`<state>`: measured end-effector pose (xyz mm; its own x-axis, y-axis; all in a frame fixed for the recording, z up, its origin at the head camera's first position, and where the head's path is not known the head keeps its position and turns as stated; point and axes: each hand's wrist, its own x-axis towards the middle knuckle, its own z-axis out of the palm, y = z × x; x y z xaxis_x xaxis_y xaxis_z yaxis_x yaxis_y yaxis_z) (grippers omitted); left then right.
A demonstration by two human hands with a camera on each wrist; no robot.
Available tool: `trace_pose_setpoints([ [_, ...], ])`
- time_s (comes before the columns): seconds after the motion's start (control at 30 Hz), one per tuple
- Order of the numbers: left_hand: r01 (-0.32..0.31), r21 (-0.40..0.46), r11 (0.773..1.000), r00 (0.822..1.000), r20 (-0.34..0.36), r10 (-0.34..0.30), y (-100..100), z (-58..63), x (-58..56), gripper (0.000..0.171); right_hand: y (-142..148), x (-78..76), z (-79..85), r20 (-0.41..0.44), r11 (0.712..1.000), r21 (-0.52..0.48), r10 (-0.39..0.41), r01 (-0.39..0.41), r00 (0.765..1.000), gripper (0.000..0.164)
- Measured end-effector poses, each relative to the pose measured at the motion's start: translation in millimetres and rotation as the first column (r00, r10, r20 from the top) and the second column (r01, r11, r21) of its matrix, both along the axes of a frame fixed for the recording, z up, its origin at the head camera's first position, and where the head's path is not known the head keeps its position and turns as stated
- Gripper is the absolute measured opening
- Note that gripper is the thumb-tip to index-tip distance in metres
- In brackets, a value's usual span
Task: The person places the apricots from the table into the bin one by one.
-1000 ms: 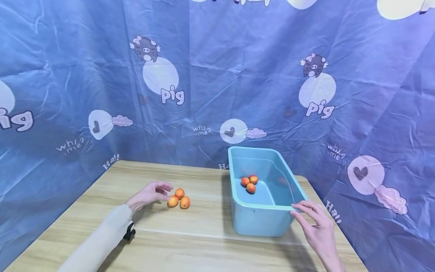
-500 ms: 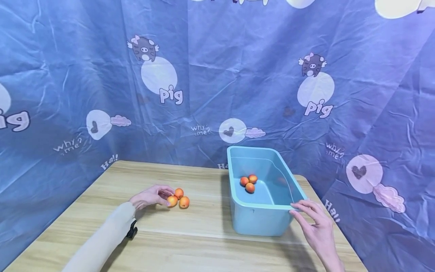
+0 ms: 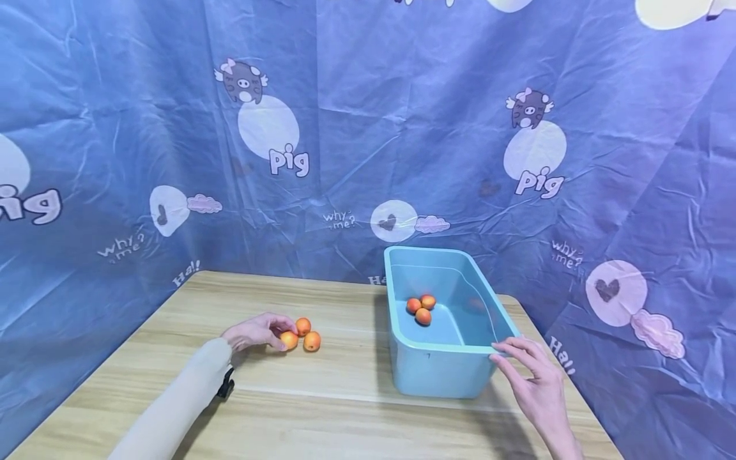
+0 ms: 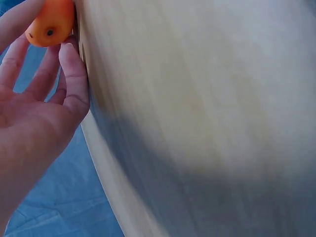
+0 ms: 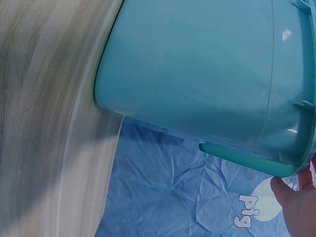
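Note:
My left hand (image 3: pixel 259 332) pinches a small orange-red apricot (image 3: pixel 289 341) on the table between thumb and fingers. In the left wrist view, the apricot (image 4: pixel 53 23) sits between the thumb and the curled fingertips, close to the wood. Just right of it lie two more apricots, a rear one (image 3: pixel 303 326) and a front one (image 3: pixel 312 342). My right hand (image 3: pixel 537 383) grips the near right corner of a blue plastic tub (image 3: pixel 445 370), thumb outside the rim. Three apricots (image 3: pixel 423 317) rest together on the tub's floor, toward its left side. The right wrist view shows the tub's outer wall (image 5: pixel 187 64).
The wooden table (image 3: pixel 322 409) carries the tub on its right half. A blue curtain (image 3: pixel 356 128) printed with pigs hangs behind the table and along both sides. A black strap (image 3: pixel 226 383) shows at the left wrist.
My left hand has moved right to the apricots and closed its fingers round the leftmost one, which has shifted slightly left from the other two. The right hand stays at the tub's corner.

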<state>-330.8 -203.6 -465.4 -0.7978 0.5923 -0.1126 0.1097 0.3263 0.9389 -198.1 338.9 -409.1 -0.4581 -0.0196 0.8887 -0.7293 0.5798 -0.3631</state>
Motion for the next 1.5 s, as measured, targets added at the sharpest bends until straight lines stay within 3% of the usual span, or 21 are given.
trace_pose_setpoints([
  [0.27,0.004,-0.032,0.999,1.0,0.017,-0.004,-4.0,3.9,1.6,0.048,-1.6,-0.2,-0.4,0.003,1.0,0.002,-0.004,0.004,1.0,0.039],
  [0.43,-0.009,-0.032,0.999,0.998,0.058,0.011,-8.5,7.9,5.8,0.049,-9.7,4.7,7.7,-0.02,1.0,0.001,-0.004,0.004,1.0,0.04],
  [0.6,-0.096,-0.001,0.995,0.99,0.107,0.096,-7.0,14.4,9.5,0.053,-20.5,15.7,22.6,-0.029,1.0,0.002,-0.006,0.007,1.0,0.038],
  [0.77,-0.176,-0.013,0.984,0.979,0.105,0.177,-0.2,24.5,7.9,0.057,-19.5,16.5,22.4,-0.026,1.0,0.004,-0.012,0.013,1.0,0.038],
  [0.97,-0.119,0.009,0.993,0.993,-0.007,0.119,7.6,35.9,-0.4,0.057,-19.2,17.8,23.2,-0.028,1.0,0.007,-0.016,0.016,0.999,0.039],
  [1.17,-0.105,0.044,0.994,0.988,-0.105,0.109,17.4,39.8,-6.2,0.043,-20.2,18.2,25.0,-0.036,1.0,0.009,-0.019,0.019,0.999,0.038],
  [1.33,-0.124,0.089,0.988,0.984,-0.114,0.134,26.4,41.4,-7.8,0.041,-20.8,18.1,27.1,-0.038,1.0,0.013,-0.019,0.019,0.999,0.039],
  [1.5,-0.059,0.128,0.99,0.994,-0.089,0.07,36.8,45.4,-10.8,0.047,-19.8,19.0,26.6,-0.029,0.999,0.017,-0.03,0.03,0.999,0.041],
])
